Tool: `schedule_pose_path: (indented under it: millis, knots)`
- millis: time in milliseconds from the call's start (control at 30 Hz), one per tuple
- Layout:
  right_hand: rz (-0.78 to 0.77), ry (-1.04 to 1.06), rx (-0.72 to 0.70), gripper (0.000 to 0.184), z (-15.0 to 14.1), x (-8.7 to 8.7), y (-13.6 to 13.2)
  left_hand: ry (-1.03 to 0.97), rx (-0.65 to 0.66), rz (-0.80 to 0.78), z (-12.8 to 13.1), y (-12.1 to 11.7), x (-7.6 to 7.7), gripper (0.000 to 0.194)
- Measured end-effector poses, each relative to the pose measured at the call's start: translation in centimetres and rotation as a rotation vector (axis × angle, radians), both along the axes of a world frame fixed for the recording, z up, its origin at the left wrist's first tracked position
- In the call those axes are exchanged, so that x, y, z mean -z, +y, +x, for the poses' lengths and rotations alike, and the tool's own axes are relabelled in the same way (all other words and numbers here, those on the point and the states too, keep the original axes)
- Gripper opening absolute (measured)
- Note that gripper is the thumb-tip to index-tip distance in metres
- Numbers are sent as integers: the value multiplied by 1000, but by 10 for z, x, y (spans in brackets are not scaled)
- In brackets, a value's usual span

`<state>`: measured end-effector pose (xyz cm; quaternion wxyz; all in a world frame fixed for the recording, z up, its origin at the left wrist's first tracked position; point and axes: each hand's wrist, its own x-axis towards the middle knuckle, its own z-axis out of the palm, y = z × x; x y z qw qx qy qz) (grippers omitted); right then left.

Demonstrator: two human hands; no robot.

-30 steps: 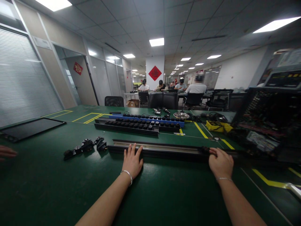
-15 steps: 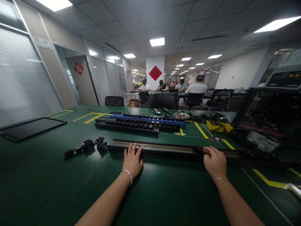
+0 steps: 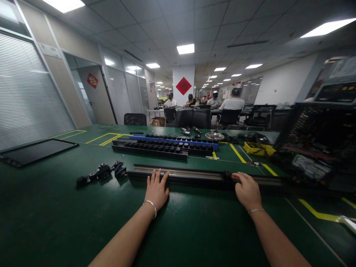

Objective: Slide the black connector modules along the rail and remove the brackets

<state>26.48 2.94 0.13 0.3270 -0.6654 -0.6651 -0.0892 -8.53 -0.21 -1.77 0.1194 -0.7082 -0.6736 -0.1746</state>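
A long black rail [image 3: 194, 179] with a pale metal channel along its top lies across the green table in front of me. My left hand [image 3: 157, 188] rests on its left part, fingers spread over the channel. Farther right, a small black part [image 3: 227, 174] sits in the channel. My right hand [image 3: 247, 188] is at this part's right side, fingers bent and fingertips against it; the thumb's grip is partly hidden. Several loose black fittings [image 3: 102, 172] lie beyond the rail's left end.
Behind the rail stand black racks [image 3: 150, 150] and a blue rack [image 3: 174, 140] filled with round black parts. A metal bowl [image 3: 214, 137] and a yellow tray [image 3: 258, 149] are at the back right. Dark open equipment [image 3: 314, 148] stands right; a flat black panel [image 3: 39, 151] lies left.
My right hand and the small black part have moved a little to the left along the rail. My left hand has stayed in place.
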Motion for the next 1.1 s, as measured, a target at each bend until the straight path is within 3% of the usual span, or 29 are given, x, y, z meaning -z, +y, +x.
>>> schedule_pose_path:
  millis: [533, 1100]
  knots:
    - [51, -41, -93, 39, -12, 3, -1, -21, -3, -26, 1, -1, -3, 63]
    - [-38, -55, -257, 49, -34, 0, -4, -59, 37, -23, 1, 0, -5, 63]
